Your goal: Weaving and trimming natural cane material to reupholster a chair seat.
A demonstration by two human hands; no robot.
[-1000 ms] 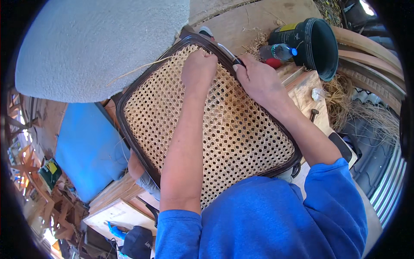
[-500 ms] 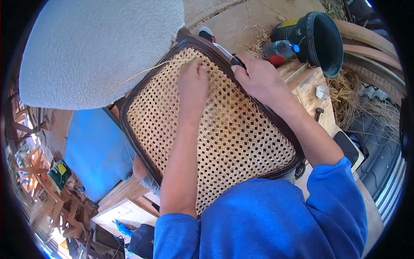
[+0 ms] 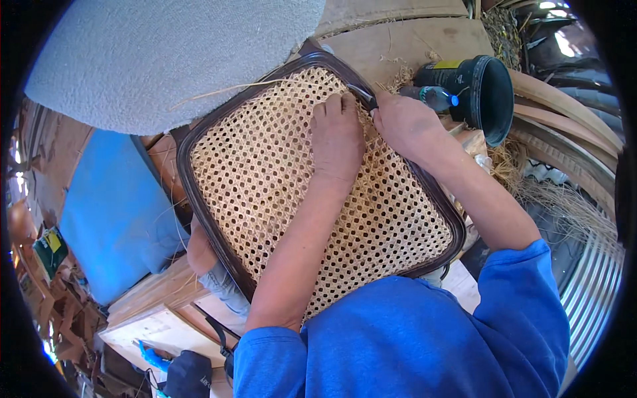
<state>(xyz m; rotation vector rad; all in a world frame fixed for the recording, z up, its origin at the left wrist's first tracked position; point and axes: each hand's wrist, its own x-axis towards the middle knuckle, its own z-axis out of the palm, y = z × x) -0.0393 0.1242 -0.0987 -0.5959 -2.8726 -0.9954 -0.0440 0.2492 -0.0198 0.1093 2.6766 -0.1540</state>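
A woven cane panel (image 3: 265, 166), set in a dark brown wooden frame (image 3: 184, 174), lies tilted in front of me. On the weave near its far right side rests my left hand (image 3: 340, 136), fingers curled down; whatever they hold is hidden. My right hand (image 3: 406, 123) is closed around a dark-handled metal tool (image 3: 361, 93), whose shaft lies along the frame's far right edge close to the left fingers. One loose cane strand (image 3: 219, 95) sticks out past the frame's far left edge.
A pale, rough-textured padded surface (image 3: 166, 60) fills the far left, with a blue panel (image 3: 116, 212) below it. At the far right are a dark green bucket (image 3: 479, 93), a plastic bottle (image 3: 434, 98) and curved wooden pieces (image 3: 564, 113). Dry fibres (image 3: 557, 199) lie near corrugated sheeting (image 3: 590, 292).
My left hand has moved right, closer to the right hand, and no longer meets the loose strand. The tool has shifted along the frame edge. The view has turned slightly.
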